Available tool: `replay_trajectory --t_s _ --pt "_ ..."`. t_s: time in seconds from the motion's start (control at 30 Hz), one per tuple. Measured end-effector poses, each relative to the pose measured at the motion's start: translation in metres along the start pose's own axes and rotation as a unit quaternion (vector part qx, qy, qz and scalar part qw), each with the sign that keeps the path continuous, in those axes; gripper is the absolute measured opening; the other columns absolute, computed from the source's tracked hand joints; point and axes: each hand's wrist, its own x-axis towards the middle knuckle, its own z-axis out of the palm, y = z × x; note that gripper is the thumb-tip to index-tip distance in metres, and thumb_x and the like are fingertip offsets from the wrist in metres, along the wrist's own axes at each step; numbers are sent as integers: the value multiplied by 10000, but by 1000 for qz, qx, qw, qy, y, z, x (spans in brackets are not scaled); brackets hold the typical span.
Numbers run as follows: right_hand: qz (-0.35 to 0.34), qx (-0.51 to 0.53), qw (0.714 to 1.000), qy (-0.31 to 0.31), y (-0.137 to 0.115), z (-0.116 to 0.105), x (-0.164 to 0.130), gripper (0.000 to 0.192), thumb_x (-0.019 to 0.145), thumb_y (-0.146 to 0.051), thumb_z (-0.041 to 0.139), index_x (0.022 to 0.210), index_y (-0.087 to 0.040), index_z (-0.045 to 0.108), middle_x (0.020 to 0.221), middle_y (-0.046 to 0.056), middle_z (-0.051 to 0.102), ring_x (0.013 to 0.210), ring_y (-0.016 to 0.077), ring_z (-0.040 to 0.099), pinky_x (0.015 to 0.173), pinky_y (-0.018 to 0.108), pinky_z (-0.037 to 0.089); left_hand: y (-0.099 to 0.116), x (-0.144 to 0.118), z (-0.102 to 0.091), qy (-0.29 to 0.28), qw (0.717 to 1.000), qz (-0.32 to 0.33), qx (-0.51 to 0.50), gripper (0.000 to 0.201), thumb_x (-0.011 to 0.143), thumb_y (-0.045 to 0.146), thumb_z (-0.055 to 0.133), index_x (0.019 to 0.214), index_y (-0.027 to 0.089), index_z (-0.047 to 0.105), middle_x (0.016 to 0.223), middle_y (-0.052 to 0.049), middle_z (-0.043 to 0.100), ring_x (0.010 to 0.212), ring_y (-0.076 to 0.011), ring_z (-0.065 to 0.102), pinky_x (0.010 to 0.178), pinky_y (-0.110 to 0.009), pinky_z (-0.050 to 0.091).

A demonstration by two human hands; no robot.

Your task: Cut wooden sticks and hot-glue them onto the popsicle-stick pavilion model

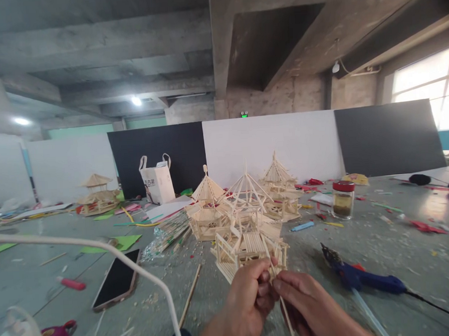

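My left hand (pixel 249 294) and my right hand (pixel 304 299) meet at the bottom centre, fingertips pinched together on a thin wooden stick (pixel 287 315) that slants down between them. Right above my fingers stands an unroofed pavilion model of small wooden sticks (pixel 246 237), its front railing touching my left fingertips. Behind it stand two finished stick pavilions, one on the left (pixel 207 209) and one on the right (pixel 278 187).
A blue glue gun (pixel 360 276) with its cable lies at the right. A phone (pixel 116 284) lies at the left by a white cable (pixel 100 247). A red-lidded jar (pixel 342 199), loose sticks (pixel 189 295), a white bag (pixel 156 181) and paper scraps litter the grey surface.
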Motion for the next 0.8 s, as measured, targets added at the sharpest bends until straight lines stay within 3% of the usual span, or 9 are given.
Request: replay_trajectory --t_s 0.1,0.23,0.37,0.5,0.57,0.67,0.73,0.8 --pt "-31 -65 997 -2 -8 8 -11 350 835 -445 313 638 -186 441 416 -36 485 272 55 374 281 160 232 3 -17 -4 7 999 26 28 148 612 161 612 739 86 610 488 72 370 356 1 278 320 -114 153" --pt "-70 -113 991 -26 -21 25 -24 343 869 -414 289 670 -185 447 533 -7 554 324 56 419 320 166 284 9 -45 -13 -11 991 91 97 195 629 234 615 764 94 625 519 44 436 441 -46 415 404 -146 321" --pt "-113 -125 985 -37 -32 55 -23 348 886 -396 271 711 -173 474 551 -8 549 344 61 425 371 184 317 15 -71 -29 -26 987 108 113 189 673 308 576 758 141 602 614 18 521 410 -79 449 343 -190 326" --pt "-143 -165 976 -16 -45 85 -15 361 888 -373 296 650 -177 483 521 -17 521 385 71 431 422 201 328 24 -84 -50 38 984 158 73 158 691 288 575 757 149 611 746 -10 599 453 -72 499 402 -194 385" --pt "-156 -212 964 -20 -52 90 -13 381 894 -365 290 635 -181 499 528 -13 526 429 85 457 450 210 340 33 -85 -64 79 981 173 49 170 683 274 591 787 141 608 712 -13 597 510 -69 522 486 -184 417" --pt "-187 -350 917 -36 -53 87 -16 347 876 -380 328 730 -178 570 688 44 606 612 159 562 576 280 423 50 -80 -86 109 974 177 90 238 679 295 578 863 144 575 650 19 533 471 -39 463 456 -158 371" --pt "-209 -460 861 -53 -43 84 -20 372 802 -459 433 909 -151 610 914 136 628 822 279 581 702 412 450 60 -75 -100 109 967 182 140 242 672 303 563 856 147 564 628 37 495 417 -22 390 383 -141 269" --pt "-219 -551 800 -94 -28 85 -23 539 690 -478 558 1061 -89 586 1078 231 571 963 391 525 757 519 434 68 -70 -113 104 959 188 186 215 661 289 560 816 140 571 606 41 484 393 -18 338 357 -147 176"
